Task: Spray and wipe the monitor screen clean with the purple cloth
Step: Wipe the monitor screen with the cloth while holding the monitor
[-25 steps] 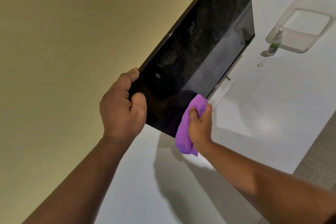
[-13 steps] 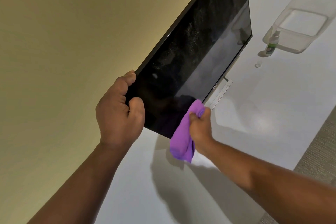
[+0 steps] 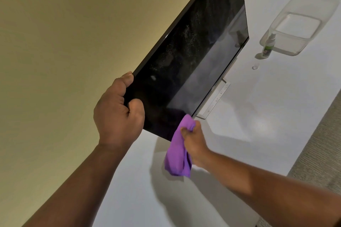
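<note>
- The monitor stands on the white surface in front of a yellow-tan wall; its dark screen faces the camera at a slant and shows pale specks and smears across the upper middle.
- The left hand is clamped on the monitor's near side edge, fingers curled round the frame and the thumb lying on the front of the screen.
- The right hand is closed around the purple cloth, which is bunched in the fist; the top of the cloth touches the bottom edge of the screen near its near corner, and the rest hangs down below the hand.
- The monitor's silver base rests on the surface just beyond the cloth.
- A small spray bottle with a green label stands upright farther along the surface, touching or just beside a clear plastic container.
- A small clear cap lies near the bottle, on its near side.
- Grey carpet shows past the surface's right edge.
</note>
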The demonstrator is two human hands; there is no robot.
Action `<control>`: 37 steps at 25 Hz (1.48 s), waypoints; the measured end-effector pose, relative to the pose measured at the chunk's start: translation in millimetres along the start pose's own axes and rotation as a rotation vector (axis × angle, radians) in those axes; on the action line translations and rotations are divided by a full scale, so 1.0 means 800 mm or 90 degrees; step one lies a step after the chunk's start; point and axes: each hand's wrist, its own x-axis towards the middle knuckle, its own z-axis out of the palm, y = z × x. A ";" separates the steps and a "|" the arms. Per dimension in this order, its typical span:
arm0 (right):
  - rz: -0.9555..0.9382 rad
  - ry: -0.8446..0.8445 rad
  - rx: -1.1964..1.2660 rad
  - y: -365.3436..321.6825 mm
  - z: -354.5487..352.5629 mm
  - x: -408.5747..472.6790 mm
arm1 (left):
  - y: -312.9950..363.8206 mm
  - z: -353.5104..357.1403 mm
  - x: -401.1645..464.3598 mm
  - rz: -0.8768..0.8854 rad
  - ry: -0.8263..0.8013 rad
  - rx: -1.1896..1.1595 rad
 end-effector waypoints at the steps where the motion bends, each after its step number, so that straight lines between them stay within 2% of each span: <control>1: 0.002 0.032 0.038 -0.019 -0.009 0.014 | 0.000 0.000 0.000 -0.003 0.002 -0.002; 5: -0.057 0.167 0.055 -0.069 -0.037 0.049 | -0.002 0.001 -0.001 0.000 0.002 -0.014; 8: -0.093 0.189 -0.026 -0.055 -0.020 0.034 | 0.002 0.000 -0.003 0.002 -0.005 -0.015; 10: -0.107 0.140 -0.040 -0.027 -0.003 0.010 | 0.004 -0.002 -0.002 0.004 -0.007 -0.015; 13: -0.082 -0.006 -0.056 0.012 0.003 -0.021 | 0.004 -0.002 -0.003 0.004 -0.006 -0.006; 15: -0.077 -0.053 -0.071 0.014 -0.004 -0.023 | 0.005 -0.001 -0.003 0.000 -0.005 -0.001; 20: -0.114 0.107 -0.007 -0.059 -0.034 0.035 | 0.004 0.000 -0.002 -0.024 -0.011 -0.011; 22: -0.125 0.140 -0.017 -0.068 -0.034 0.042 | 0.004 -0.001 -0.001 -0.025 -0.012 -0.010; 24: -0.105 0.119 -0.064 -0.046 -0.018 0.025 | 0.005 -0.001 -0.001 -0.028 -0.010 -0.014; 28: -0.050 -0.045 -0.114 0.030 0.021 -0.027 | 0.010 -0.002 -0.002 -0.034 -0.006 -0.003; 30: -0.044 -0.066 -0.103 0.036 0.021 -0.031 | 0.009 -0.002 -0.002 -0.035 -0.009 -0.005; 37: -0.082 0.175 -0.028 -0.040 -0.007 0.030 | 0.008 -0.001 -0.001 -0.055 -0.010 -0.022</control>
